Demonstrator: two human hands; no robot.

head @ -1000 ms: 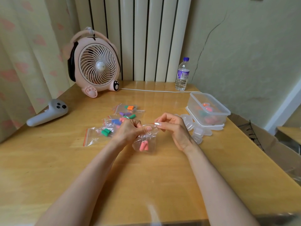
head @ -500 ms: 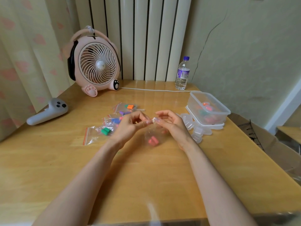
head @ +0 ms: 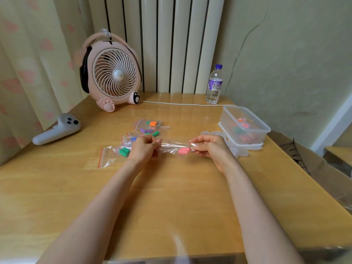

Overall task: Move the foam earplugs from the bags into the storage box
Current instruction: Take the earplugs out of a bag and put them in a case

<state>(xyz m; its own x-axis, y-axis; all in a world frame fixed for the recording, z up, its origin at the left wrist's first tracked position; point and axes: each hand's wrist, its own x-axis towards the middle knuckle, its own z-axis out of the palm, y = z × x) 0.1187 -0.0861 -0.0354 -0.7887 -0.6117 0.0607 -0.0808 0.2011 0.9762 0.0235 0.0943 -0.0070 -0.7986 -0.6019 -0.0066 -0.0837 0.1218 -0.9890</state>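
Two hands on one bag here! The left hand (head: 144, 149) has its fingers curled in, pinching one end of the clear zip bag (head: 171, 146). The right hand (head: 209, 147) nips the other end between thumb and fingertips, so the plastic is pulled taut between them. Pink earplugs (head: 183, 150) sit inside at the right hand's end, just left of the storage box (head: 227, 121). Has the seal parted? Can't tell, the film is too clear and crumpled.

The box stands open-topped, with a few coloured earplugs (head: 243, 124) already in it. Further left of the box, beyond the left hand, more bags wait on the table (head: 171, 197): one with green earplugs (head: 124, 151), and others holding orange (head: 152, 123) and purple (head: 146, 130). Behind the box stands a water bottle (head: 214, 84). Well to its left are a pink fan (head: 114, 73) and a grey controller (head: 57, 128).

Now the danger, as I read it: that is a hard sideways pull on slippery film. If the seal lets go all at once, the light foam could spring out and bounce wide of the box. The table edge runs close along the box's right side, so a stray plug could roll off. A slipped pinch would drop the whole bag short of the box.
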